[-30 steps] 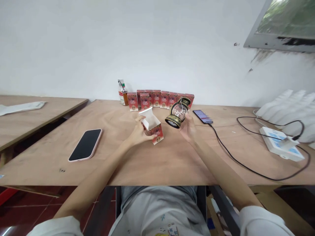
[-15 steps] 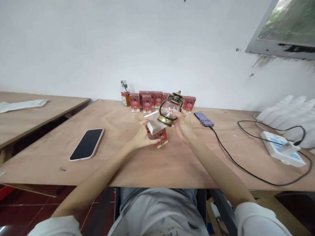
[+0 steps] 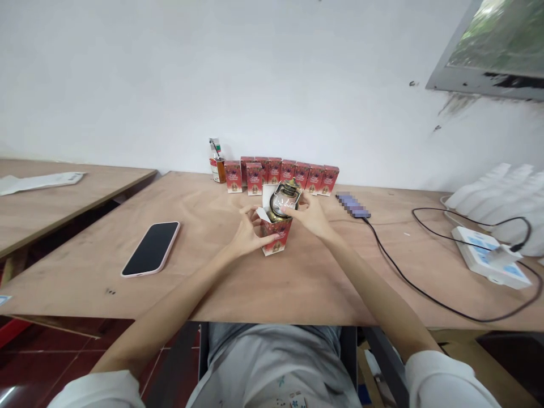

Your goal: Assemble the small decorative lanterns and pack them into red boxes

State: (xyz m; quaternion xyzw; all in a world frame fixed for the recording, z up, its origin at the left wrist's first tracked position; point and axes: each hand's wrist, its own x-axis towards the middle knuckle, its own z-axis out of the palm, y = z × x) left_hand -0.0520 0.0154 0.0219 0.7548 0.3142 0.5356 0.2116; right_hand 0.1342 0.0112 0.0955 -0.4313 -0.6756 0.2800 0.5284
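A small red printed box stands on the table with its white flaps up. My left hand is closed around its left side, thumb across the front. In my right hand is a miniature lantern with a clear globe and brass-coloured metal parts. Fingers and thumb grip it by the globe. The lantern leans slightly, and its base is partly inside the top of the box; the lower edge of the base is hidden by the box front.
Several closed red boxes line the wall behind, beside a bottle of amber liquid. A pink-edged phone lies at left. At right are another phone, a black cable, a power strip and white objects.
The lantern has moved left and down from above the box, and its base has entered the opening. The box, tilted before, now stands more upright in my left hand.
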